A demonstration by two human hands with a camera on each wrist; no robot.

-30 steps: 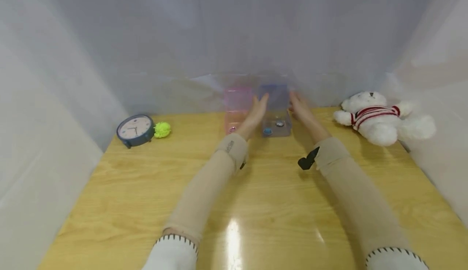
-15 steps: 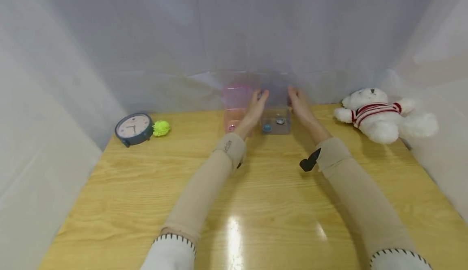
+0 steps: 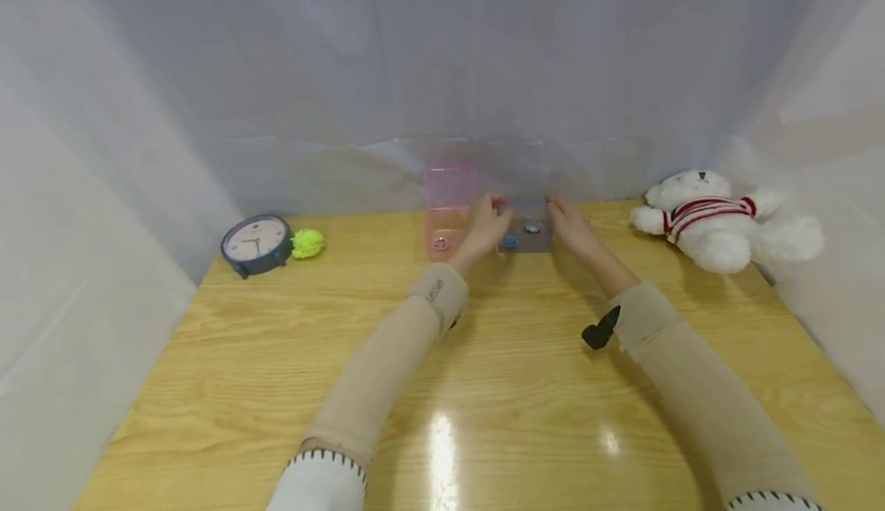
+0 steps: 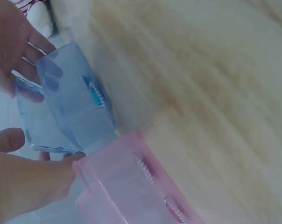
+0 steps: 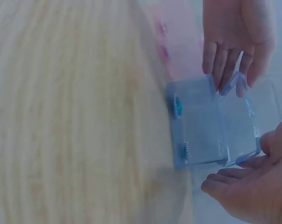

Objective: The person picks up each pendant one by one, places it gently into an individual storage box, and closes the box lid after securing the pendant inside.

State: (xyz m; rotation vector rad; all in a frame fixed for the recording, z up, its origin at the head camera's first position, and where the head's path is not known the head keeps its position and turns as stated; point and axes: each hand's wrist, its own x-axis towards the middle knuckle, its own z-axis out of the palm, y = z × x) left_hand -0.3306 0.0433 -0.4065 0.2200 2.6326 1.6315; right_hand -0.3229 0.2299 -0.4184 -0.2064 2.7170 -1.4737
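Observation:
A clear blue box (image 3: 527, 243) stands against the back wall, its hinged lid (image 5: 241, 126) tilted partway over the base. Inside lie a turquoise oval piece with a beaded rim (image 5: 178, 107) and a second, dimmer one (image 5: 186, 152). My left hand (image 3: 487, 227) pinches one side edge of the lid between thumb and fingers. Across from it, my right hand (image 5: 260, 182) holds the opposite side edge, thumb at the lid's corner. A clear pink box (image 3: 451, 188) stands open at the left, with beaded oval pieces (image 4: 144, 168) inside, partly hidden by my left hand.
A round dark-blue clock (image 3: 257, 245) and a fuzzy yellow-green ball (image 3: 307, 243) sit at the table's back left. A white plush toy in a striped shirt (image 3: 712, 219) lies at the back right. Pale sheeting (image 3: 442, 58) hangs behind the wooden table (image 3: 512, 388).
The blue box's lid has swung from upright down toward the base and toward me. Both hands have lowered with it. The pink box stays open in place.

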